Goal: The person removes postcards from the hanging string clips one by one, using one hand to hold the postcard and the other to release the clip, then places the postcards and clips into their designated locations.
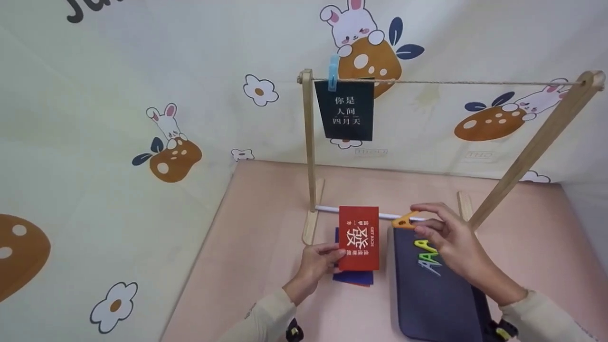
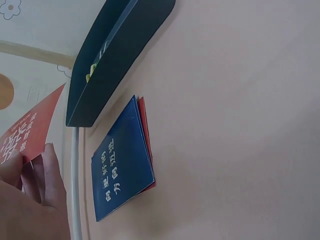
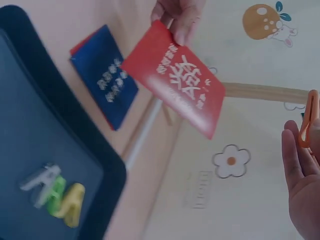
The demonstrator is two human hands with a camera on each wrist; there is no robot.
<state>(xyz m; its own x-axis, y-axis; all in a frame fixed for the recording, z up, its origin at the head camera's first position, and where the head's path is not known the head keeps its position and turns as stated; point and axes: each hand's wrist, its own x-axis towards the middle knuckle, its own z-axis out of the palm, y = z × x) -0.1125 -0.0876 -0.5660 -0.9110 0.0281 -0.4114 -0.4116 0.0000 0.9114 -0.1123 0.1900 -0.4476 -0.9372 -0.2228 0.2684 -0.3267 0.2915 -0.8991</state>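
Observation:
My left hand pinches a red card with white characters by its lower left edge, holding it above the table. Beneath it a blue card lies on top of a red one. To the right, my right hand holds an orange clothespin between thumb and fingers, over the far end of a dark tray. Grey, green and yellow clothespins lie in that tray. A dark card with white characters hangs from the string by a light blue clothespin.
Two wooden posts hold up the string, and a white rod joins their feet low down. The pink tabletop meets a printed cloth backdrop with rabbits and flowers at the back and left.

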